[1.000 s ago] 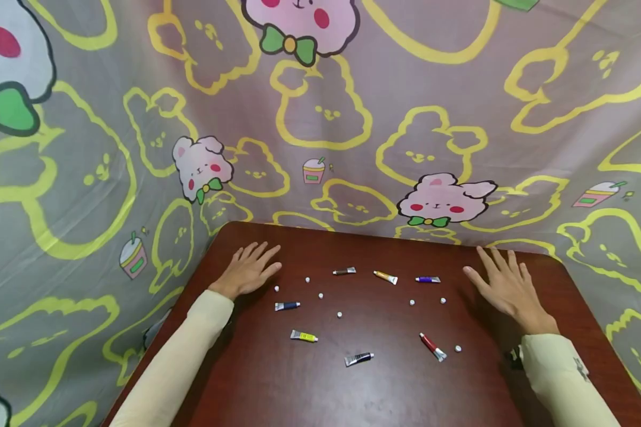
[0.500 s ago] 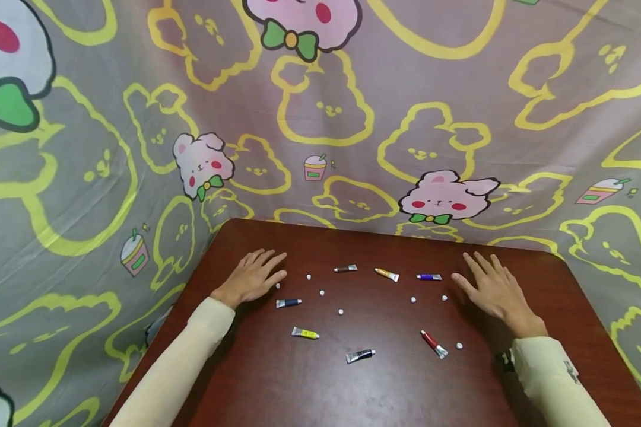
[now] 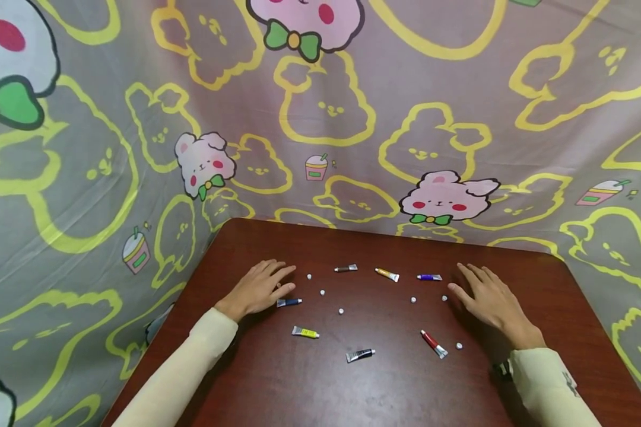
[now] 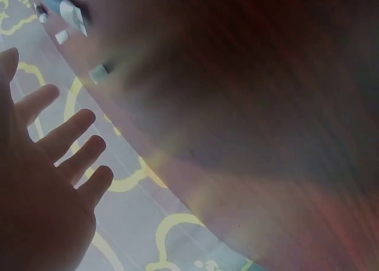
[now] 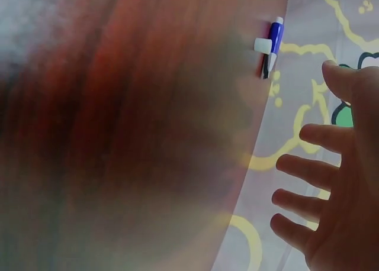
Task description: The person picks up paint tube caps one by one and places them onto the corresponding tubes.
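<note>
Small paint tubes lie loose on the table. My left hand point(image 3: 257, 289) hovers palm down with fingers spread, beside the dark blue paint tube point(image 3: 291, 302); it holds nothing. Its thumb tip overlaps that tube's end in the head view. My right hand point(image 3: 488, 302) is likewise spread and free, with its thumb close to a white cap point(image 3: 444, 298) and the purple paint tube point(image 3: 430, 277) just beyond. In the left wrist view a white cap point(image 4: 99, 74) lies past the fingers. The right wrist view shows the purple tube point(image 5: 276, 35) behind a white cap point(image 5: 263, 45).
Brown point(image 3: 345, 268) and ochre point(image 3: 387, 274) tubes lie toward the back. Yellow point(image 3: 305, 333), black point(image 3: 360, 355) and red point(image 3: 434, 344) ones are nearer, with several white caps between. Patterned cloth point(image 3: 347, 160) borders the brown table point(image 3: 299, 391) at the back and sides.
Both hands have drawn inward and slightly nearer: the left one to the right, over a white cap and up to the blue tube, the right one to the left. Tubes and caps lie as before.
</note>
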Available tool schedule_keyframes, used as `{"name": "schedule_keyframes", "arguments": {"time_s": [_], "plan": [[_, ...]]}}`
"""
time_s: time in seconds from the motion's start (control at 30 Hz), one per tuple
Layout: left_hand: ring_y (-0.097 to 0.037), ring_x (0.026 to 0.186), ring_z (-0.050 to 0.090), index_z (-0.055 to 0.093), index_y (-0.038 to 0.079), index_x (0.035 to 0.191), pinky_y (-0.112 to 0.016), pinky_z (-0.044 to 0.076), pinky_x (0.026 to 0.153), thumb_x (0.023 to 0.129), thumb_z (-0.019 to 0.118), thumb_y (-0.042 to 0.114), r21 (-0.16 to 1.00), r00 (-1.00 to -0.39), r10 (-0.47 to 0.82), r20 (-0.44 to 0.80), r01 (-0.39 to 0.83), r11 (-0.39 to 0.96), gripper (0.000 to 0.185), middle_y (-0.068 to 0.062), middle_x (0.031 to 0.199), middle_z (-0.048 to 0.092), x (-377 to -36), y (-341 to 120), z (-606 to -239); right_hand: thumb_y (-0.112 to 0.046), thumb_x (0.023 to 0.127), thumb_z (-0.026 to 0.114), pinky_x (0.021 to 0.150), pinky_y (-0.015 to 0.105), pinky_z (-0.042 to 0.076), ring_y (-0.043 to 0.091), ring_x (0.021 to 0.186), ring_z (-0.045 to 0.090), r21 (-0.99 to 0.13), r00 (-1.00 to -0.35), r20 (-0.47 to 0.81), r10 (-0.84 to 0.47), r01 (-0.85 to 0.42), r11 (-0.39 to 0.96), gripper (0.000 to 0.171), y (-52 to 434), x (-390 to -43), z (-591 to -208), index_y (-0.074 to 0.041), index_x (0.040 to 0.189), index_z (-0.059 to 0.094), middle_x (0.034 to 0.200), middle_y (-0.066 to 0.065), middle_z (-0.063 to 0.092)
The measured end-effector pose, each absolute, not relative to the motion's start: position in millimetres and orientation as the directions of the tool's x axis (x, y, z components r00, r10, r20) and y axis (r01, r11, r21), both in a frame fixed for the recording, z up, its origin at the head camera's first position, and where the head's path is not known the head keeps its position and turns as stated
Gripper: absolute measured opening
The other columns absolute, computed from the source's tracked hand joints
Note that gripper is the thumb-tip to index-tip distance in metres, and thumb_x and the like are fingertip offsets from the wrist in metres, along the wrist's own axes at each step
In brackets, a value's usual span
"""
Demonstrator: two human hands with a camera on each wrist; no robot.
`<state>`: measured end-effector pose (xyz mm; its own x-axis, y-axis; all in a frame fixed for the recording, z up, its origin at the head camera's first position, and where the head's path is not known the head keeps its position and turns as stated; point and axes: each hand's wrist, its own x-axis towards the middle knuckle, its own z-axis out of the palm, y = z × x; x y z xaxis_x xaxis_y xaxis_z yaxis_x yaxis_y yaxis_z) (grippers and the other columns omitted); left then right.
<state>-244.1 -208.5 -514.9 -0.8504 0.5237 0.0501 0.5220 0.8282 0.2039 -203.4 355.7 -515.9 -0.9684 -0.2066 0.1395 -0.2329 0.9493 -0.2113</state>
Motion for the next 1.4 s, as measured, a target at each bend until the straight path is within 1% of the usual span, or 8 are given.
{"name": "schedule_keyframes", "arguments": {"time_s": [0.17, 0.3, 0.47, 0.67, 0.83, 1.07, 1.2, 1.4], "plan": [[-0.04, 0.151, 0.048, 0.058, 0.016, 0.157, -0.06, 0.035, 0.127, 0.111, 0.057, 0.05, 0.18, -0.837, 0.542, 0.078, 0.547, 0.818, 0.057, -0.017, 0.158, 0.058, -236.0, -205.1, -519.5, -0.054, 0.108, 0.06, 0.107, 0.078, 0.044, 0.059, 0.139, 0.048, -0.244, -0.974, 0.114, -0.197, -0.219, 0.945, 0.075, 352.6, -197.5, -518.0, 0.0, 0.158, 0.05, 0.151, 0.036, 0.053], [-0.038, 0.144, 0.055, 0.065, 0.014, 0.149, -0.058, 0.04, 0.123, 0.109, 0.063, 0.048, 0.161, -0.814, 0.566, 0.131, 0.581, 0.797, 0.053, -0.014, 0.149, 0.064, -231.7, -203.6, -524.9, -0.054, 0.105, 0.065, 0.101, 0.074, 0.049, 0.055, 0.129, 0.055, -0.256, -0.972, 0.123, -0.2, -0.226, 0.94, 0.072, 349.4, -194.4, -519.7, 0.0, 0.151, 0.058, 0.141, 0.033, 0.058], [-0.033, 0.133, 0.062, 0.073, 0.014, 0.136, -0.055, 0.046, 0.117, 0.104, 0.072, 0.046, 0.141, -0.77, 0.605, 0.2, 0.634, 0.76, 0.046, -0.01, 0.135, 0.071, -229.0, -201.3, -528.7, -0.051, 0.102, 0.072, 0.096, 0.069, 0.052, 0.052, 0.116, 0.062, -0.238, -0.96, 0.161, -0.231, -0.265, 0.935, 0.066, 348.8, -194.3, -522.2, 0.001, 0.141, 0.067, 0.128, 0.03, 0.065], [-0.028, 0.121, 0.064, 0.078, 0.015, 0.123, -0.049, 0.051, 0.108, 0.099, 0.078, 0.046, 0.101, -0.743, 0.633, 0.218, 0.662, 0.743, 0.039, -0.004, 0.121, 0.074, -227.1, -199.9, -529.9, -0.044, 0.099, 0.078, 0.084, 0.064, 0.057, 0.04, 0.099, 0.068, -0.239, -0.945, 0.166, -0.283, -0.317, 0.918, 0.056, 348.6, -194.6, -525.0, 0.001, 0.133, 0.072, 0.109, 0.018, 0.071], [-0.022, 0.108, 0.063, 0.079, 0.017, 0.116, -0.044, 0.052, 0.097, 0.097, 0.081, 0.045, 0.062, -0.721, 0.652, 0.234, 0.681, 0.73, 0.033, 0.0, 0.111, 0.075, -226.9, -200.5, -533.3, -0.037, 0.097, 0.083, 0.076, 0.054, 0.057, 0.028, 0.089, 0.068, -0.255, -0.932, 0.175, -0.318, -0.355, 0.899, 0.045, 347.8, -193.3, -527.2, -0.001, 0.122, 0.076, 0.099, 0.009, 0.073], [-0.02, 0.104, 0.063, 0.077, 0.02, 0.105, -0.042, 0.051, 0.091, 0.097, 0.082, 0.038, 0.03, -0.699, 0.661, 0.272, 0.693, 0.721, 0.02, 0.004, 0.104, 0.074, -225.6, -200.4, -536.5, -0.026, 0.092, 0.088, 0.071, 0.044, 0.056, 0.018, 0.08, 0.066, -0.267, -0.911, 0.206, -0.357, -0.404, 0.875, 0.026, 346.2, -195.0, -528.7, -0.007, 0.106, 0.078, 0.09, 0.001, 0.071], [-0.02, 0.103, 0.063, 0.075, 0.02, 0.103, -0.041, 0.05, 0.088, 0.097, 0.082, 0.037, 0.026, -0.695, 0.663, 0.278, 0.695, 0.719, 0.018, 0.004, 0.103, 0.074, -224.7, -200.2, -536.4, -0.022, 0.09, 0.09, 0.071, 0.044, 0.056, 0.016, 0.079, 0.066, -0.283, -0.904, 0.209, -0.373, -0.421, 0.862, 0.023, 344.0, -196.8, -529.1, -0.008, 0.102, 0.077, 0.089, 0.0, 0.072], [-0.02, 0.101, 0.063, 0.075, 0.02, 0.103, -0.041, 0.05, 0.088, 0.098, 0.081, 0.036, 0.028, -0.699, 0.662, 0.27, 0.693, 0.72, 0.018, 0.004, 0.102, 0.074, -225.2, -200.0, -536.6, -0.016, 0.089, 0.09, 0.068, 0.037, 0.054, 0.009, 0.076, 0.061, -0.299, -0.893, 0.228, -0.388, -0.443, 0.845, 0.019, 340.6, -199.3, -530.0, -0.011, 0.099, 0.076, 0.085, -0.006, 0.068]]}}
